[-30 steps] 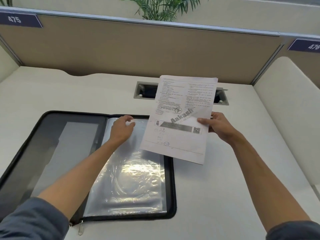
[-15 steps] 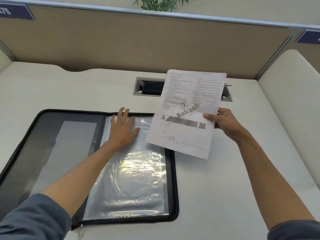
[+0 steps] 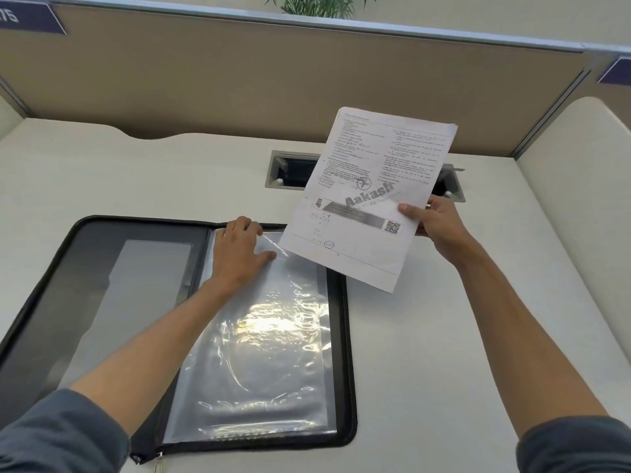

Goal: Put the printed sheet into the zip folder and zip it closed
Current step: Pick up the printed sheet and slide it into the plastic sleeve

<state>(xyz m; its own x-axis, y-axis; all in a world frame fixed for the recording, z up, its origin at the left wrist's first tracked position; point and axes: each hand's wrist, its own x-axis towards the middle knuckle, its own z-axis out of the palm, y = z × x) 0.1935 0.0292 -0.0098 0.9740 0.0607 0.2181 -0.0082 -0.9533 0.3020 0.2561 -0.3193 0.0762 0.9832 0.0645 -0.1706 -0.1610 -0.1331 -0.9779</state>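
A black zip folder point(image 3: 342, 336) lies open and flat on the white desk, its right half filled with clear plastic sleeves point(image 3: 266, 353). My left hand point(image 3: 239, 254) rests on the top left corner of the sleeves, fingers curled over their upper edge at the folder's rim, thumb spread on the plastic. My right hand point(image 3: 440, 227) pinches the right edge of the printed sheet point(image 3: 372, 192), held tilted in the air above the folder's top right corner. The sheet's lower left corner overlaps the sleeves in view. The zip pull point(image 3: 157, 466) hangs at the folder's bottom edge.
A grey cable slot point(image 3: 290, 170) is set into the desk behind the sheet. A tan partition point(image 3: 273, 80) walls the back, and a white side panel point(image 3: 580, 199) closes the right. Bare desk lies right of the folder.
My left hand slid up from lying flat on the sleeves, and its fingers now curl over their top edge. The sheet stays in my right hand, held in much the same place.
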